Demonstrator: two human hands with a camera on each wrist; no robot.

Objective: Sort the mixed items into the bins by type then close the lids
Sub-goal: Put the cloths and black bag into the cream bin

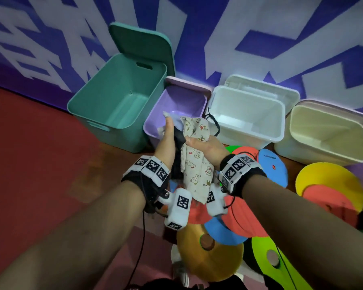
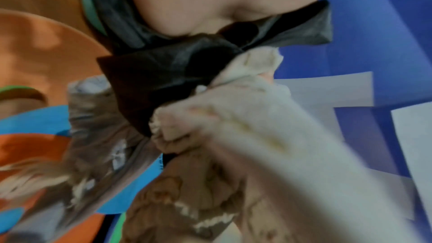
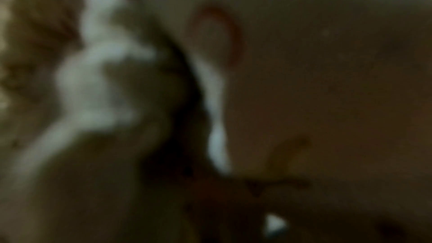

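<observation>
Both hands hold one bundle of cloth pieces above the front edge of the purple bin (image 1: 150,124). The bundle's outer piece is a beige cloth (image 1: 194,164) printed with small animals; a black cloth (image 1: 179,141) and a pale piece are tucked into it. My left hand (image 1: 169,130) grips the bundle from the left, thumb pointing up. My right hand (image 1: 203,145) grips it from the right, thumb across the print. The left wrist view shows the black cloth (image 2: 163,80) pinched against the palm. In the right wrist view only blurred cloth (image 3: 327,99) shows.
Along the wall stand a teal bin (image 1: 88,109), the purple one, a white bin (image 1: 249,137) and a cream bin (image 1: 302,151), all with lids up. Flat foam discs lie below my arms: yellow (image 1: 327,176), blue (image 1: 275,166), red (image 1: 247,222), green (image 1: 266,266).
</observation>
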